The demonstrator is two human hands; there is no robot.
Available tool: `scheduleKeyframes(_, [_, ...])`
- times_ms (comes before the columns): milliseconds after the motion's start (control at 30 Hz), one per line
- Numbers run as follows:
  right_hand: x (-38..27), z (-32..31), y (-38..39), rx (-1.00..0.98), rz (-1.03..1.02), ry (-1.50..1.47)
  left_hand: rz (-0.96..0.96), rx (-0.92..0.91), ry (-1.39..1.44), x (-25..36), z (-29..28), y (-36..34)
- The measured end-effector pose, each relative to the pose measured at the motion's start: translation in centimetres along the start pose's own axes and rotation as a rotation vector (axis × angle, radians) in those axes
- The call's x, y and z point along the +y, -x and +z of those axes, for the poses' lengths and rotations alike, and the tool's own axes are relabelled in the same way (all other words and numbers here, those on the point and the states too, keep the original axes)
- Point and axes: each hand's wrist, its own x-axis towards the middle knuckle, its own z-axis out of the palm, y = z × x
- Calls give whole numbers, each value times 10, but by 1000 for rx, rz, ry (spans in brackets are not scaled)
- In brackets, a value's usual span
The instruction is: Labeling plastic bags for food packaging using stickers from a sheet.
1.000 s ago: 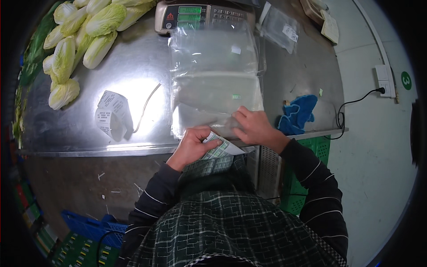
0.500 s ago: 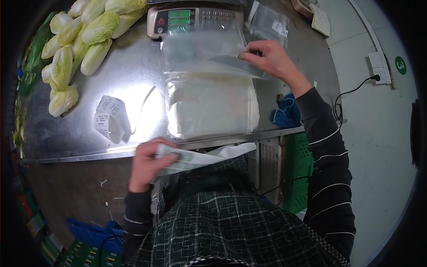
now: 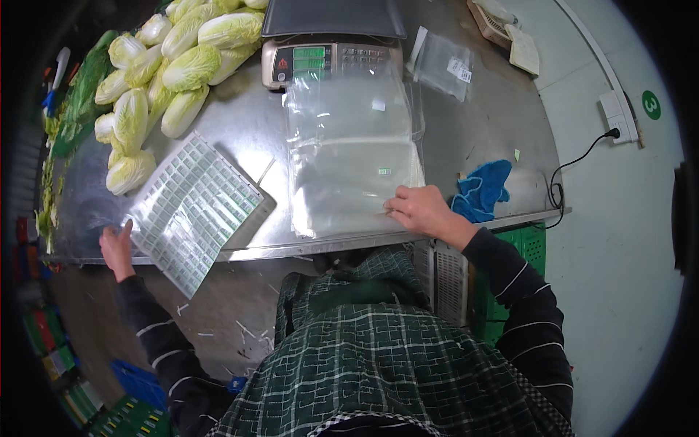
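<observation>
White label sheet (image 3: 195,213) | long axis slants away rightward | left hand (image 3: 116,252) beside

The left hand (image 3: 116,252) is moving to nine o'clock, the label sheet (image 3: 195,215) unfurling beside it; the right hand (image 3: 421,212) is returning to five o'clock on the plastic bags (image 3: 353,175).

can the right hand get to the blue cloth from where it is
Probably yes: the blue cloth lies just right of the right hand, with nothing visible between them, though its fingers are now at the clear bags.
</observation>
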Motion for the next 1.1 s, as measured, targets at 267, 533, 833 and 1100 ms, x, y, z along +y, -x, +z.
scheduleKeyframes(267, [26, -8, -6, 116, -1, -143, 1304, -178, 655, 255, -9, 179])
scheduleKeyframes(533, [89, -99, -41, 524, 399, -432, 668, -626, 1286, 340, 24, 98])
scheduleKeyframes(833, [145, -23, -74, 609, 644, -664, 702, -861, 1291, 373, 2, 84])
scheduleKeyframes(1100, [154, -14, -81, 274, 431, -1206, 484, 60, 1095, 342, 22, 152])
